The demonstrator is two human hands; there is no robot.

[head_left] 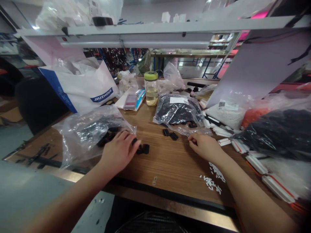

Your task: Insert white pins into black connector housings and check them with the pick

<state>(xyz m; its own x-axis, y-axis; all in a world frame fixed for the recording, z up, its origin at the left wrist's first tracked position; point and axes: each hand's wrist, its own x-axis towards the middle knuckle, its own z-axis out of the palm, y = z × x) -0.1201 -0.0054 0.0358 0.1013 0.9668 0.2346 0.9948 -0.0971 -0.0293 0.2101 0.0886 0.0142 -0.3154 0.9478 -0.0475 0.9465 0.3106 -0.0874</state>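
My left hand is at the mouth of a clear plastic bag on the left, its fingers closed around a small black plastic part. Beside the thumb, more black parts lie on the wood. On the other side, my right hand has its fingers curled together at the near edge of a second bag, filled with black parts and bearing a white label. Whatever those fingers pinch is too small to make out. Between the hands rest two loose black pieces.
Small white pieces lie scattered by my right forearm. White-and-orange strips and several filled bags line the right side. A green-lidded bottle, a booklet and a white carrier bag stand behind, under a shelf.
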